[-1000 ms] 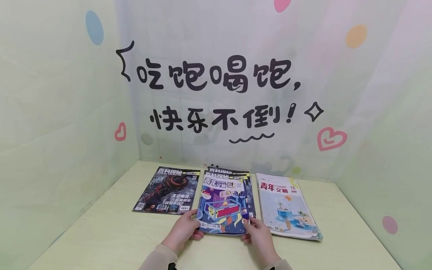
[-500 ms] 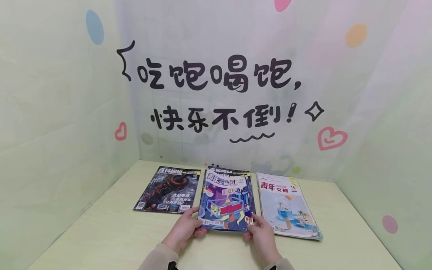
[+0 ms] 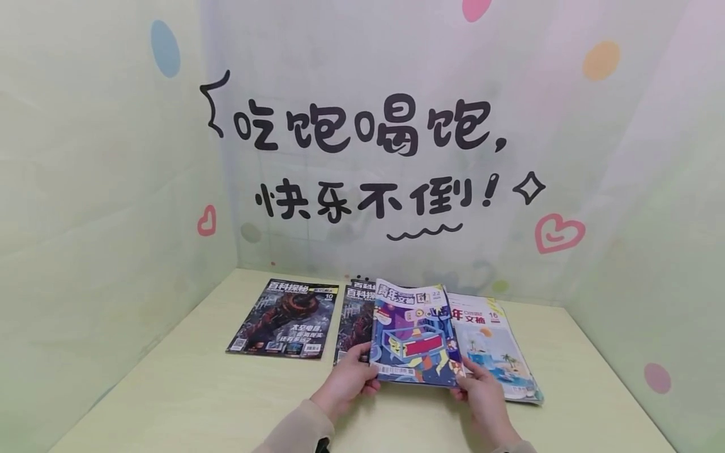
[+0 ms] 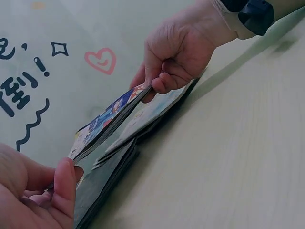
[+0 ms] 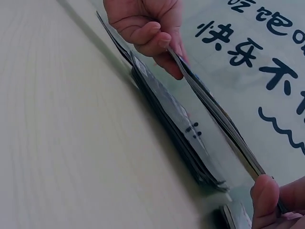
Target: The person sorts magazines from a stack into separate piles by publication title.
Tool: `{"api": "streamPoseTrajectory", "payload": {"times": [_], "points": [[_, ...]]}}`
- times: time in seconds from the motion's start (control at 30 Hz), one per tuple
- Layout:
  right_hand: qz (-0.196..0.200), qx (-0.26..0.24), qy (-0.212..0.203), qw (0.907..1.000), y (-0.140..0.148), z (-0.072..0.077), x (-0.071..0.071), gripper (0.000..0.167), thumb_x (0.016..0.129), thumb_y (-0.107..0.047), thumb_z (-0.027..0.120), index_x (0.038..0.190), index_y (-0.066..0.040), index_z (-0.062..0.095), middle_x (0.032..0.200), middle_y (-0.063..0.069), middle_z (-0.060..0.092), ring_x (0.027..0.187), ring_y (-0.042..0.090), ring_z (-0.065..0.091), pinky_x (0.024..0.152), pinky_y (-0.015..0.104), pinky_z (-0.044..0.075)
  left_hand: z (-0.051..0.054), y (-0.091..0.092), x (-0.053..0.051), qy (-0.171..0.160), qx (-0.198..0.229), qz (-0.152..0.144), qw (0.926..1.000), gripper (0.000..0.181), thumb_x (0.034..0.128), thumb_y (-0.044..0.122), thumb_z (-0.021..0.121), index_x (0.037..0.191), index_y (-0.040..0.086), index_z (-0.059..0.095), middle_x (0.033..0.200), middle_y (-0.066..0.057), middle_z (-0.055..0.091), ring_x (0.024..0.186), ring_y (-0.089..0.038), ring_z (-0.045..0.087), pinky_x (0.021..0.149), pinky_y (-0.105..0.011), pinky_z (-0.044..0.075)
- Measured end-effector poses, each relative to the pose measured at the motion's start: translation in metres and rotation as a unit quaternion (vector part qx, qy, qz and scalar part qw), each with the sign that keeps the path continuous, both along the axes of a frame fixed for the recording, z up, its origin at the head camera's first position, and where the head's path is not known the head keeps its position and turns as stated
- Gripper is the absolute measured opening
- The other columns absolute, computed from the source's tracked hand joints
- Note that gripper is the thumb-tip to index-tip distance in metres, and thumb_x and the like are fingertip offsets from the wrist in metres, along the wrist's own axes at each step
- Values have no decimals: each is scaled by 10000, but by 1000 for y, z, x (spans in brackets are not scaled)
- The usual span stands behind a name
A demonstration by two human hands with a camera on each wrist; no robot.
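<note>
A purple-blue magazine (image 3: 416,340) is held in the air by both hands, over the gap between the middle and right stacks. My left hand (image 3: 349,379) pinches its lower left corner, thumb on top. At the lower right corner my right hand (image 3: 486,393) grips it the same way. Both wrist views show the magazine (image 5: 217,114) apart from the stacks below. Beneath its left side lies the middle stack of dark magazines (image 3: 355,321), partly hidden. The right stack, topped by a white and blue magazine (image 3: 501,358), is covered along its left edge.
A dark magazine (image 3: 281,318) lies by itself at the left of the pale wooden table (image 3: 187,390). Printed fabric walls (image 3: 362,56) stand close behind the magazines and along both sides.
Both hands have lifted the purple-blue magazine off the middle stack and carried it to the right. The dark cover beneath is now partly exposed, and the right stack is partly covered.
</note>
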State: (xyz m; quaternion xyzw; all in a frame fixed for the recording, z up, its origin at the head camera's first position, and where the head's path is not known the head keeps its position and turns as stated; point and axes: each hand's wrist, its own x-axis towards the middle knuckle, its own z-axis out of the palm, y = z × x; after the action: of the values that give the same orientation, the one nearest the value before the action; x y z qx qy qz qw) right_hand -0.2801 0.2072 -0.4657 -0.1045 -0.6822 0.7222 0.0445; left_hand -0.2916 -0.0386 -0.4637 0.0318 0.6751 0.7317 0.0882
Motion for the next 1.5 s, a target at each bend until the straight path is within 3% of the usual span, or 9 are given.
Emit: {"api": "streamPoseTrajectory", "payload": {"times": [0.23,0.4,0.6,0.77,0.97,1.17,1.27,1.37,1.5], "points": [[-90,-21,-46,9999,47,4,6,561,917,89,459,1444,119,271,796,34,583,587,77,551,537,189,473,8,44,-1,-61,150,-414,9990,632,919,-32,508,1471,-84,205,791,-107,587,611,-142,560,547,-223,515],[-209,7,-270,9994,79,9,10,549,929,77,449,1453,87,284,857,5,604,624,92,560,554,213,497,14,72,-2,-97,336,-619,9975,650,856,-79,502,1457,-100,255,848,-128,618,618,-144,567,575,-226,542],[-142,42,-441,9989,113,9,10,556,959,38,439,1475,74,236,886,-18,621,637,99,561,571,219,502,17,104,-1,-11,261,-676,9974,665,808,-112,499,1427,-156,260,827,-124,610,613,-128,568,579,-217,547],[-58,137,-601,9981,133,5,9,552,968,33,409,1477,82,201,894,13,611,680,122,559,609,228,514,13,125,0,-130,145,-569,9982,632,793,-144,499,1396,-175,309,837,-125,604,608,-126,564,578,-213,545],[-214,181,-1022,9944,141,-2,10,536,966,33,434,1445,135,216,916,144,609,727,172,587,656,273,551,4,136,2,-274,-127,-315,9990,612,751,-189,495,1355,-147,409,862,-100,626,594,-127,561,559,-213,531],[-624,417,-1162,9904,144,-12,6,521,950,8,505,1402,166,298,816,85,632,699,175,613,646,301,568,-1,141,4,-317,-258,-272,9988,588,741,-207,487,1318,-94,490,839,-74,633,585,-122,544,539,-200,510],[-815,710,-1217,9867,144,-16,2,501,945,-8,532,1373,176,349,822,120,636,686,184,604,626,311,564,-3,144,3,-290,-322,-208,9988,610,736,-211,485,1336,-98,473,843,-67,629,590,-123,548,540,-208,516],[-1094,1204,-1400,9767,143,-18,-1,468,925,-42,584,1325,156,441,909,195,619,694,203,581,610,324,551,-4,145,2,-293,-337,-120,9989,621,736,-217,478,1346,-104,456,854,-70,619,596,-124,548,537,-209,515],[-1189,1941,-1431,9632,141,-19,-1,475,885,-107,650,1267,135,506,1021,248,575,751,243,539,598,326,510,-3,144,3,-305,-366,2,9989,624,738,-226,481,1351,-116,436,855,-76,602,562,-116,519,495,-184,478]]}}
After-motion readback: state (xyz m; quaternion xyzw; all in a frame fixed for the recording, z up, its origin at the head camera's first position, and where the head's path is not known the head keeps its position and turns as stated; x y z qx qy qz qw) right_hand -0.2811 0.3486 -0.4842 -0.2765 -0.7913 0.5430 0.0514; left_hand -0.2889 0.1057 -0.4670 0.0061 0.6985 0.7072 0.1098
